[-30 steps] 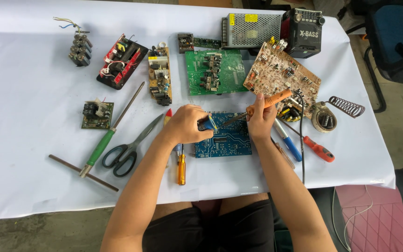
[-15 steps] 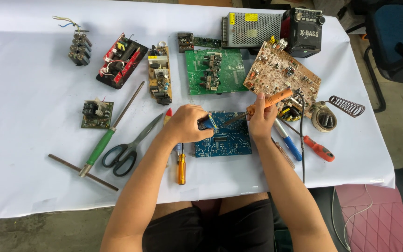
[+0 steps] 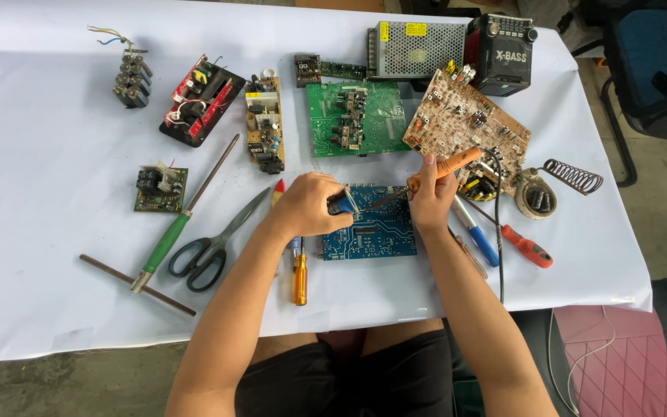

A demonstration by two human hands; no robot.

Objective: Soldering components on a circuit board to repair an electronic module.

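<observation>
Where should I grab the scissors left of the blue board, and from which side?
Take the scissors by the dark handle loops at their near-left end, coming from the table's front edge. The blades point up and right toward the left hand, and the green-handled tool lies close along their left, so the loops look like the freest, safest grip.
</observation>
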